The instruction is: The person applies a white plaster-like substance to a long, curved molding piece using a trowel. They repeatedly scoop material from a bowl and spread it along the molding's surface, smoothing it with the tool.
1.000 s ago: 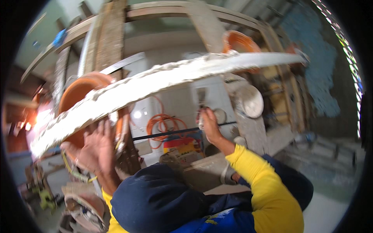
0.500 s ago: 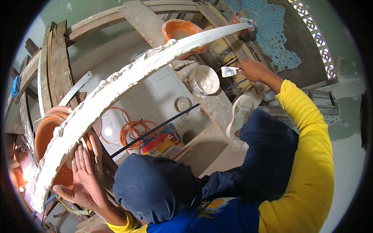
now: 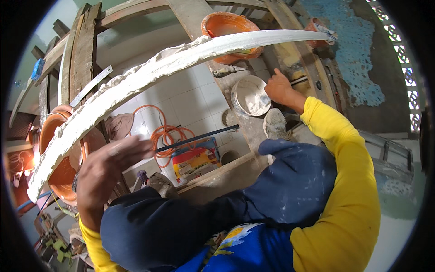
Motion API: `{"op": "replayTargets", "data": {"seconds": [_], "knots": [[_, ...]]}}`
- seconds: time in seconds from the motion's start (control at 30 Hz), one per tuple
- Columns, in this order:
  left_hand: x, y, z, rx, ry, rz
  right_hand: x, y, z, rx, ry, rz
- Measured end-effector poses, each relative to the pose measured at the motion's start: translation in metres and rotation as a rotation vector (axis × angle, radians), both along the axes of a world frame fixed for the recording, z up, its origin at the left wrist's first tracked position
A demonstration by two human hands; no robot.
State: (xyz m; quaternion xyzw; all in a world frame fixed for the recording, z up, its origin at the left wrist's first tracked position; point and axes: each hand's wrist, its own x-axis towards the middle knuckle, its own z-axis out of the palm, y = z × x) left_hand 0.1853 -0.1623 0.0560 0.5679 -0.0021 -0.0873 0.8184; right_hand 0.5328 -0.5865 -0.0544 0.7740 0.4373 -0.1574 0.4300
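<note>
My right hand (image 3: 280, 87) is closed round a putty knife (image 3: 264, 97), its blade dipped into a small white bucket (image 3: 236, 96). White plaster paste (image 3: 253, 102) lies inside that bucket. Much of the knife is hidden by my fist. My left hand (image 3: 111, 165), smeared by motion, has its fingers stretched out to the right, with nothing visible in it. It is just below a long curved strip (image 3: 149, 75) that arcs across the view. Rough white paste covers the strip's left and middle stretches; its right part looks smoother.
An orange basin (image 3: 226, 22) sits behind the strip, and more orange tubs (image 3: 54, 129) stand at left. The bucket rests on a plank (image 3: 247, 131). Below are a coiled orange hose (image 3: 170, 136), a dark rod (image 3: 199, 137) and a tiled floor (image 3: 183, 99). Timber beams (image 3: 84, 54) frame the far left.
My right hand has brought the putty knife down from beside the bucket into it. My left hand has left the strip's lower left and swung right. The view has shifted slightly.
</note>
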Motion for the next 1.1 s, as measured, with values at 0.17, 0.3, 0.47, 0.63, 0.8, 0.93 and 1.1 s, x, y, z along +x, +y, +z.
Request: {"op": "replayTargets", "data": {"seconds": [0.17, 0.3, 0.47, 0.63, 0.8, 0.93, 1.1], "knots": [[0.115, -0.081, -0.02, 0.441, 0.259, -0.48, 0.004, 0.0, -0.008, 0.103, 0.222, -0.017], [0.175, -0.132, -0.086, 0.686, 0.248, -0.817, 0.025, -0.02, -0.027, 0.383, 0.374, -0.061], [0.212, -0.216, -0.149, 0.69, 0.424, -0.735, 0.043, -0.03, -0.051, 0.544, 0.419, 0.021], [0.199, -0.258, -0.191, 0.304, 0.373, -0.368, 0.051, -0.036, -0.058, 0.834, 0.564, 0.045], [0.212, -0.278, -0.165, 0.124, 0.392, -0.261, 0.079, -0.059, -0.07, 0.949, 0.847, -0.176], [0.205, -0.279, -0.154, -0.058, 0.699, -0.116, 0.104, -0.079, -0.085, 1.028, 0.953, -0.274], [0.211, -0.269, -0.166, 0.342, 0.693, 0.321, 0.12, -0.11, -0.102, 1.236, 1.317, -0.683]]}}
